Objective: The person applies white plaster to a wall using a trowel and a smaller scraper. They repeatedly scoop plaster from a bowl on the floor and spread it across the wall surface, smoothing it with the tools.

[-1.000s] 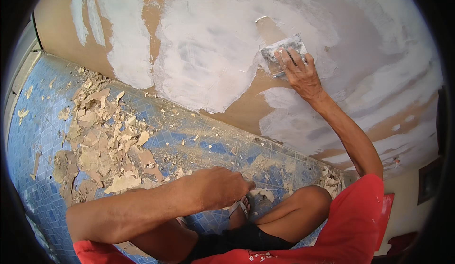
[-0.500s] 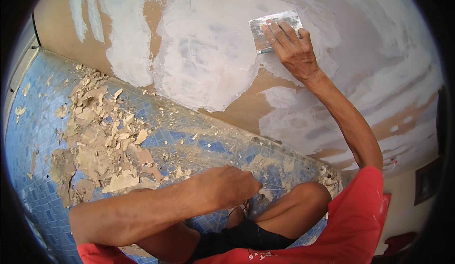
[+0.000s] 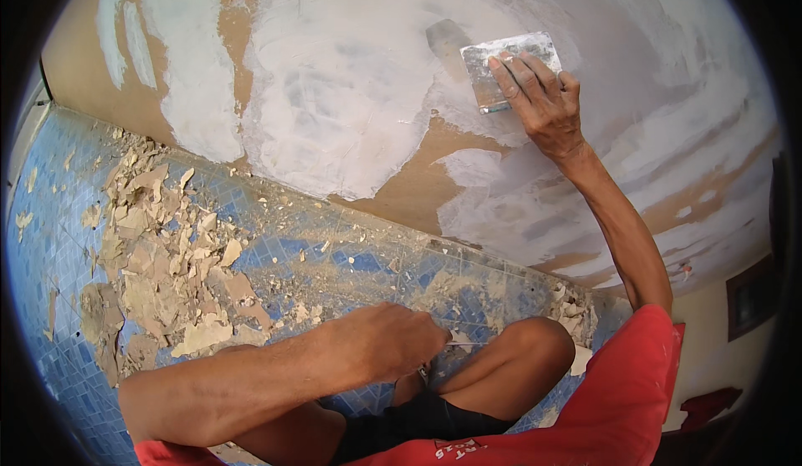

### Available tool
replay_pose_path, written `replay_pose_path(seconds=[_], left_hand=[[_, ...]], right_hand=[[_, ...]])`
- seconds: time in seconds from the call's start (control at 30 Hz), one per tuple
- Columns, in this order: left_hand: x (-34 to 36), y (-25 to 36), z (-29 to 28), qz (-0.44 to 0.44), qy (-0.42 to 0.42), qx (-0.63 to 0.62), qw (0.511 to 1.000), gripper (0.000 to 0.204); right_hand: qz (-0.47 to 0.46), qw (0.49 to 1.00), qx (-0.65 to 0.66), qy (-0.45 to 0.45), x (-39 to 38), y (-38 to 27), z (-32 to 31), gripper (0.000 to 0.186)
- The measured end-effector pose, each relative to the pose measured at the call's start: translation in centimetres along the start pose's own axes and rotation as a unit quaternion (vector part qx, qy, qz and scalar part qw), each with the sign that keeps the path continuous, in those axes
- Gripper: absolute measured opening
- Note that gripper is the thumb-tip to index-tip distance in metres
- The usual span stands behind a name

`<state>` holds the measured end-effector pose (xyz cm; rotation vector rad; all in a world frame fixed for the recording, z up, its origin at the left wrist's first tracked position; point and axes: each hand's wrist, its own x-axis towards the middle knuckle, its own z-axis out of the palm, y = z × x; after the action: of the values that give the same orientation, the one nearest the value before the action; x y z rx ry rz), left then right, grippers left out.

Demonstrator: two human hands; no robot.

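My right hand is stretched up to the wall, which has white filler smeared in patches over a tan surface. It grips a broad, flat putty knife, with several fingers spread over the filler-stained blade. The blade lies against the wall; its handle is hidden. A damp-looking dark patch shows just left of the blade. Low in front of me, my left hand is closed in a fist over my bent legs. A thin edge pokes out past its knuckles; what it belongs to is hidden.
A heap of peeled paint flakes lies on the blue tiled floor at the left. Dust and smaller chips run along the foot of the wall. More flakes gather by my right knee. A dark frame is at far right.
My right hand has slid the putty knife rightward along the wall, and the dark patch now shows where the blade was. My left fist stays closed. The whole view has shifted slightly.
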<state>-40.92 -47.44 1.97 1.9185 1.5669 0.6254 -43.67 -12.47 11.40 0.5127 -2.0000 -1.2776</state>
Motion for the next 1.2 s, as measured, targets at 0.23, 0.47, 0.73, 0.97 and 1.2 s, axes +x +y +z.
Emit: replay_pose_path(seconds=[0.23,0.47,0.73,0.97,1.2], left_hand=[[0.0,-0.6,-0.3,-0.024,-0.002,0.017,1.0,0.046],[0.0,-0.6,0.3,-0.016,-0.011,0.014,1.0,0.044],[0.2,-0.9,0.1,-0.028,-0.015,0.014,0.999,0.04],[-0.2,0.5,-0.4,-0.034,-0.02,0.038,0.999,0.033],[-0.3,0.2,0.0,-0.011,-0.033,0.021,0.999,0.035]], right_hand=[[0.02,0.996,-0.027,-0.079,-5.5,-1.3,0.9,0.066],[0.093,0.995,0.021,-0.02,-5.2,-1.7,-2.3,0.06],[0.176,0.983,-0.045,0.012,1.3,-4.7,2.1,0.054],[0.078,0.992,0.06,-0.078,-3.6,-8.7,-0.3,0.057],[0.166,0.985,-0.035,0.022,-0.6,-1.7,-1.1,0.054]])
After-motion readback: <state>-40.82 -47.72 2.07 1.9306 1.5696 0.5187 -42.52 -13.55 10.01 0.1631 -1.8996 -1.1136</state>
